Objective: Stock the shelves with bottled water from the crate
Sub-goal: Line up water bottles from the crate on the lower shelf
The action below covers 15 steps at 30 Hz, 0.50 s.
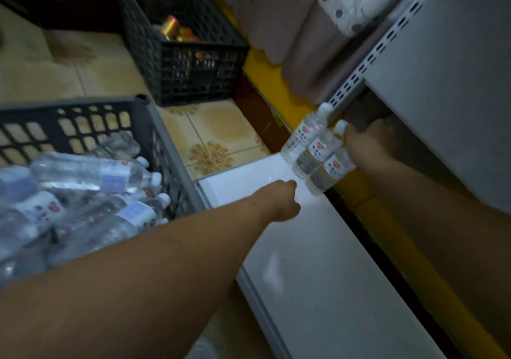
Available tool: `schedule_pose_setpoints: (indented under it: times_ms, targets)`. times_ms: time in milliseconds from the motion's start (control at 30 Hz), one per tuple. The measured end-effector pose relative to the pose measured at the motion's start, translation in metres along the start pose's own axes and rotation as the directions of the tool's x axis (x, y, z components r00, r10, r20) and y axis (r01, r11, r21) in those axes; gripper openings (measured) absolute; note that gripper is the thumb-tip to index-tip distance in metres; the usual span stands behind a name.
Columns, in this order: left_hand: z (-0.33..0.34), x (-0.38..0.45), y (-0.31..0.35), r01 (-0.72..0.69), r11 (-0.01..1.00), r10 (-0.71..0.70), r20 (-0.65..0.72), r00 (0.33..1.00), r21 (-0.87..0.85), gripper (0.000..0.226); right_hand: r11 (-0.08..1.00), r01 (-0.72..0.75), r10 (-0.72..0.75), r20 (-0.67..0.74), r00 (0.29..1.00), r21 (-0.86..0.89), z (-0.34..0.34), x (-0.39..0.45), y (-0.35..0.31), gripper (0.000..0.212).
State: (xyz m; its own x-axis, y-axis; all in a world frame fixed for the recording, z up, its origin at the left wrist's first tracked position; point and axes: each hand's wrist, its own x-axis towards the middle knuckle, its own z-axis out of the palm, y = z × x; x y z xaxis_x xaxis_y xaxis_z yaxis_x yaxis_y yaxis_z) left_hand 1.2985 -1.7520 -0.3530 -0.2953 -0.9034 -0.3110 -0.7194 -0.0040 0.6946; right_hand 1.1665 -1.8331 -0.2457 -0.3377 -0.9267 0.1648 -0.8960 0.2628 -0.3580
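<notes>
3 bottles [318, 148] stand upright at far end of the shelf [318, 262]. R hand [367, 143] wraps the nearest one w/ fingers. L hand [282, 199] curled, holds nothing, just short of them. Crate [154, 137] w/ lying bottles sits left, nearer L arm.

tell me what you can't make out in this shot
- Right hand, head view: its fingers curl behind the shelf bottles; grip unclear.
- Left hand: seen from the back, fingers folded out of sight.
- Bottle labels: blurred, unreadable.
- Crate of water: cut off by the left edge.
- Far crate: contents dim.
</notes>
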Motion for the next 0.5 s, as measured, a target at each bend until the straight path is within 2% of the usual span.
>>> schedule_pose_setpoints:
  times_ms: [67,167,367,500]
  targets:
    - [-0.026,-0.035,-0.002,0.021,0.999,-0.021,-0.004,1.0,0.038,0.05,0.991,0.136,-0.136,-0.009,0.991,-0.006,-0.017,-0.028,-0.034,0.06]
    - [-0.069,-0.092,-0.007,0.046,0.992,-0.044,-0.019,0.999,0.121,0.049,0.948,0.298,-0.303,0.031,0.953,0.109,-0.041,-0.076,-0.086,0.054]
    - [-0.173,-0.208,-0.014,0.073,0.906,-0.077,-0.006,0.997,0.416,0.044,0.849,0.47,-0.51,0.14,0.849,0.241,-0.087,-0.172,-0.178,0.055]
    - [-0.221,-0.284,-0.048,0.1,0.854,-0.106,-0.018,0.994,0.511,0.038,0.801,0.521,-0.589,0.235,0.773,0.295,-0.087,-0.227,-0.218,0.057]
